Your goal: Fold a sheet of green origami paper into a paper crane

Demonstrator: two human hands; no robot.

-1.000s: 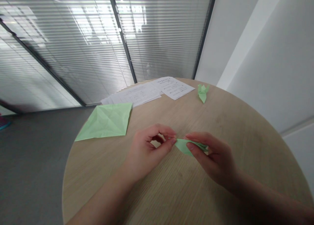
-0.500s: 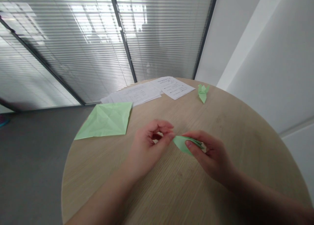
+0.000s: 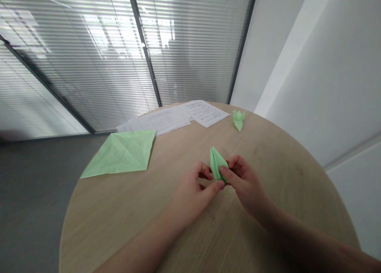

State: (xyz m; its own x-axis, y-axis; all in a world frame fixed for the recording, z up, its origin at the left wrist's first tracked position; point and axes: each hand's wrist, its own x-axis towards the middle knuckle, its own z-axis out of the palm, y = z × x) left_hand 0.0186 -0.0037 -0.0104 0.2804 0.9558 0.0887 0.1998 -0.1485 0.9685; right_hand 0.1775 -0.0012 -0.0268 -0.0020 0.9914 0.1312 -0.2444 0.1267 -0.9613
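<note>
A small piece of folded green paper [image 3: 218, 164] is held above the middle of the table, its pointed end up and away from me. My right hand [image 3: 242, 181] pinches it from the right, thumb on the near face and fingers behind. On the other side, my left hand [image 3: 199, 189] has curled fingers against the paper's left edge and its thumb at the lower corner. Layers show as folds along the left side of the paper. Parts of the fingertips behind it are hidden.
A creased green sheet [image 3: 125, 154] lies flat at the left of the round wooden table [image 3: 143, 209]. Printed white papers [image 3: 169, 118] overlap at the far edge. To their right sits a small green origami figure [image 3: 238, 120]. Blinds [image 3: 190, 58] and a white wall [image 3: 321, 82] stand beyond.
The folded paper has turned from lying sideways to pointing up and away. My left hand has shifted from its left tip to its lower edge. The view has tilted slightly.
</note>
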